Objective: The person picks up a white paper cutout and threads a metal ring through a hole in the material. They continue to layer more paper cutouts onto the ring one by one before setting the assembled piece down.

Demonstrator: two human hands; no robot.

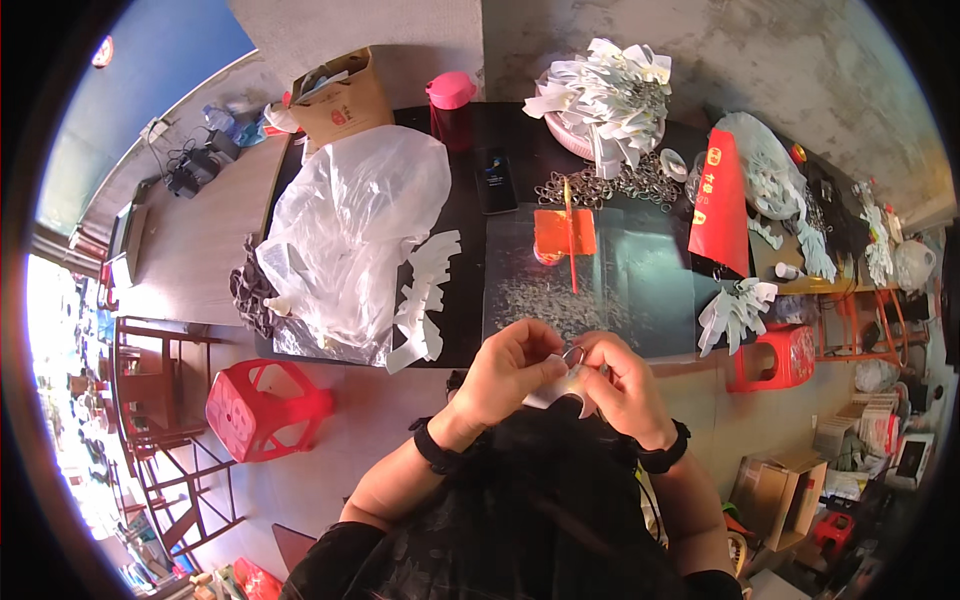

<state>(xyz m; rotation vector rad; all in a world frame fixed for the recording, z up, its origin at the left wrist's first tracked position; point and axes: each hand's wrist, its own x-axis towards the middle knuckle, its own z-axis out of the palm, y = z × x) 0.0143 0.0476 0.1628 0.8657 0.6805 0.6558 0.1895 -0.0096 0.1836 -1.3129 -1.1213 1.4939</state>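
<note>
My left hand (508, 375) and my right hand (622, 388) meet just in front of the table's near edge. Between their fingertips is a white strip (545, 393), apparently soft, with a metal ring (573, 356) at its top. Both hands are closed in a pinch; the fingers hide part of the strip and ring. Beyond them lies a dark mat (650, 290) with whitish specks. On it, a brush (573, 245) rests across an orange-red piece (548, 228) over a small container. Loose metal rings (600, 188) are heaped behind the mat.
White strips (610, 95) fill a pink basket (560, 130); more strips (425, 295) lie left and a bunch (735, 312) right. A plastic bag (355, 230), phone (496, 180), pink-lidded bottle (450, 110) and red bag (718, 205) occupy the table. Red stools (262, 405) stand below.
</note>
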